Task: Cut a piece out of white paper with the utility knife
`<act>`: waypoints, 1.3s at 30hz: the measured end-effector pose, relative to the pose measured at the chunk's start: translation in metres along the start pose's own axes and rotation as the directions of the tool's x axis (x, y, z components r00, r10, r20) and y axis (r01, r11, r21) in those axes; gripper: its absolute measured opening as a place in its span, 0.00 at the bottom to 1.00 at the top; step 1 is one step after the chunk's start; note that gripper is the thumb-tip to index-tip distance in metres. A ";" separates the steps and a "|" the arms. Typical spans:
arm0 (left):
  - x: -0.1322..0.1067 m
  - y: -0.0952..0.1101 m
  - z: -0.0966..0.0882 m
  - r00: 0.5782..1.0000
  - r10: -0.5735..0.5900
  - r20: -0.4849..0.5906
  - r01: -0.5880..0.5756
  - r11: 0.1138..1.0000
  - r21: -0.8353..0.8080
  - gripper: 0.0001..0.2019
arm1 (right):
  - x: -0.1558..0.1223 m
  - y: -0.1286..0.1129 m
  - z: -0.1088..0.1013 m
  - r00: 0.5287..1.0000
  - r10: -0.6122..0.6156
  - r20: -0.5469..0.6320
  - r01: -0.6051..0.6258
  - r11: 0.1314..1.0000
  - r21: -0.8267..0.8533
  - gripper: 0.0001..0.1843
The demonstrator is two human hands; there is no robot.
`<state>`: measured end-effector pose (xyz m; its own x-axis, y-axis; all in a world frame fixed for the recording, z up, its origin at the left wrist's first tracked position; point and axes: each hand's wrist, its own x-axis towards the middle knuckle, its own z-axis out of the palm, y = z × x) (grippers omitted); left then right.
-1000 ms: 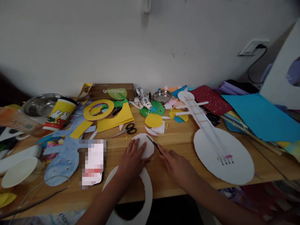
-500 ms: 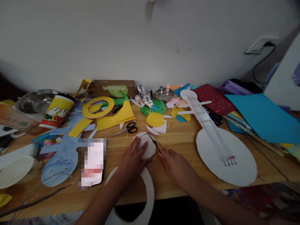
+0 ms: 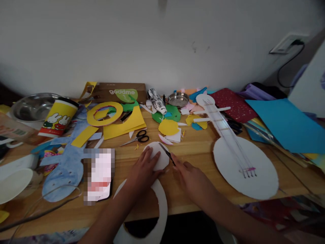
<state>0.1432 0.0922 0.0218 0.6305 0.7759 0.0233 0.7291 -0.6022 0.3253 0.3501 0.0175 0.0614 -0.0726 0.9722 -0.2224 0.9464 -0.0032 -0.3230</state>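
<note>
Barely any change since the earlier frame: both hands have stayed put just below the middle of the frame, and only the view has drifted a little. The left hand [image 3: 144,169] lies open and flat, fingers spread on the small white disc [image 3: 157,158], seemingly pinning it to the wooden table [image 3: 195,149] so it can't slide. The right hand [image 3: 191,177] is closed around a thin dark blade tool [image 3: 167,154], its tip slanting up-left across the disc's right edge, held low like a pen for control. Right below the hands, a white ring offcut [image 3: 159,206] hangs over the table's front edge. Further out: black-handled scissors [image 3: 138,138] just above the disc, a yellow circle [image 3: 168,127] beyond them, a white paper guitar [image 3: 241,162] at right, a yellow ring [image 3: 104,113] and a rabbit-print cup [image 3: 58,118] at upper left.
</note>
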 end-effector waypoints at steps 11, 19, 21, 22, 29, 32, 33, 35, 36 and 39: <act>0.003 0.000 -0.002 1.000 0.030 0.009 -0.030 0.999 0.031 0.31 | 0.008 -0.013 -0.008 0.997 0.034 0.071 -0.020 0.982 -0.186 0.31; 0.003 -0.001 0.003 0.999 0.042 -0.033 -0.040 0.998 0.047 0.30 | 0.004 -0.018 0.005 0.995 0.050 0.083 -0.024 0.958 -0.285 0.37; 0.003 -0.001 0.004 0.998 0.040 -0.045 -0.037 0.998 0.049 0.30 | 0.002 -0.017 0.007 0.995 0.058 0.080 -0.036 0.968 -0.247 0.35; 0.003 -0.001 0.005 0.998 0.040 -0.048 -0.038 0.998 0.049 0.30 | 0.001 -0.016 0.008 0.995 0.062 0.079 -0.042 0.972 -0.232 0.34; 0.004 -0.001 0.007 0.997 0.053 -0.052 -0.050 0.997 0.051 0.31 | -0.013 -0.014 0.016 0.991 0.085 0.105 -0.060 0.973 -0.222 0.34; 0.005 -0.001 0.007 0.997 0.051 -0.053 -0.048 0.997 0.056 0.32 | -0.023 -0.010 0.024 0.995 0.061 0.073 -0.044 0.976 -0.213 0.35; 0.005 -0.001 0.007 0.997 0.049 -0.053 -0.046 0.997 0.057 0.32 | -0.027 -0.009 0.027 0.997 0.056 0.057 -0.043 0.977 -0.210 0.35; 0.005 0.000 0.007 0.998 0.045 -0.052 -0.042 0.997 0.061 0.32 | -0.034 -0.006 0.033 0.998 0.064 0.026 -0.057 0.976 -0.212 0.34; 0.005 0.000 0.007 0.998 0.045 -0.051 -0.041 0.997 0.063 0.32 | -0.037 -0.004 0.036 0.997 0.071 0.014 -0.067 0.975 -0.214 0.34; 0.005 0.001 0.006 0.998 0.047 -0.041 -0.044 0.996 0.074 0.32 | -0.045 -0.002 0.040 0.998 0.068 0.003 -0.066 0.977 -0.204 0.33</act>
<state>0.1484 0.0939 0.0171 0.6524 0.7539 0.0776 0.7185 -0.6479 0.2529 0.3392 -0.0356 0.0355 -0.0086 0.9691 -0.2464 0.9934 -0.0200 -0.1134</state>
